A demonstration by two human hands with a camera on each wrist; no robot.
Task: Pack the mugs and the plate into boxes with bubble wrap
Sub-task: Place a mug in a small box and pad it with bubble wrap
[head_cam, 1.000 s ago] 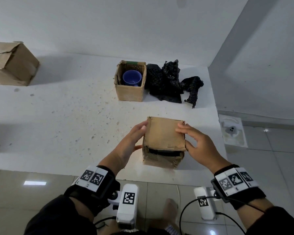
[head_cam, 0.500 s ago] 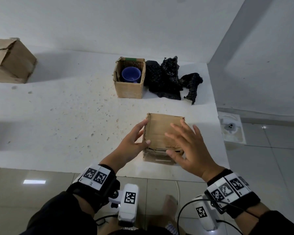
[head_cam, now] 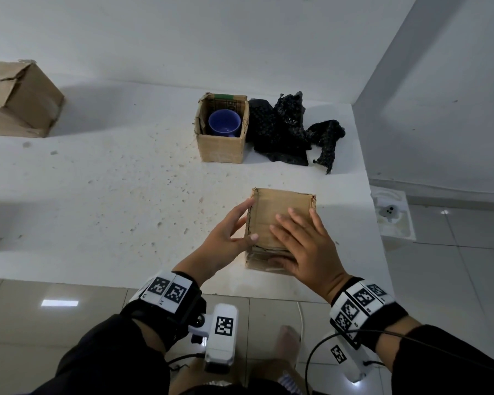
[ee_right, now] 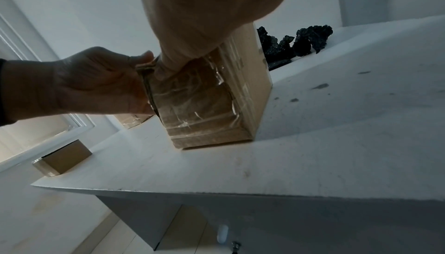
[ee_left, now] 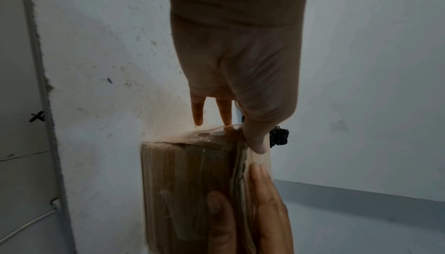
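A closed cardboard box stands near the front right of the white table; clear tape covers its front face. My left hand grips its left top edge, fingers down the side and thumb over the top. My right hand lies flat on the lid with straight fingers, its thumb against the front face. Farther back, a blue mug sits in an open cardboard box. Crumpled black bubble wrap lies to the right of that box. No plate is in view.
Another closed cardboard box sits at the far left of the table by the wall. The table's right edge ends just past the bubble wrap, with tiled floor below. A wall corner rises at the back right.
My right hand has moved from the box's right side onto its top and now lies flat there. The dark gap under the front flap has closed. My left thumb has come over the top edge.
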